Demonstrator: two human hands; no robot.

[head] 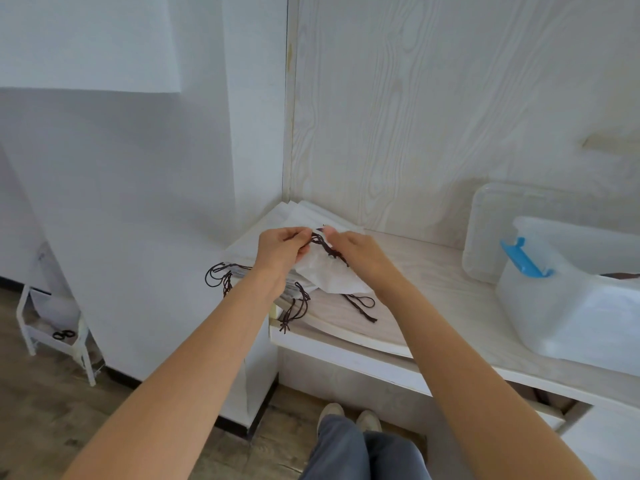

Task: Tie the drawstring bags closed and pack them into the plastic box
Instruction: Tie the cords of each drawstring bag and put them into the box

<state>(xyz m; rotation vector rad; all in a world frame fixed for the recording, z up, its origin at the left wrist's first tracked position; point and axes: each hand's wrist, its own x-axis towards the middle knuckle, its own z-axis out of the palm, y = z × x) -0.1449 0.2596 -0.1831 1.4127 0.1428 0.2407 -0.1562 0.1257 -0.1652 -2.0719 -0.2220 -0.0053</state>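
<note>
Head view: both my hands work the dark cord of one white drawstring bag above the stack.

My left hand (282, 249) pinches the drawstring (323, 245), fingers curled round it; my right hand (360, 252) pinches the same cord and grips the bag (329, 275) at its gathered mouth. Directly beneath both hands lies the stack of bags (249, 252) on the desk (433, 271), cords trailing over its edge. The plastic box (568, 306) sits well right of my right hand, its lid (485, 230) leaning behind.
</note>
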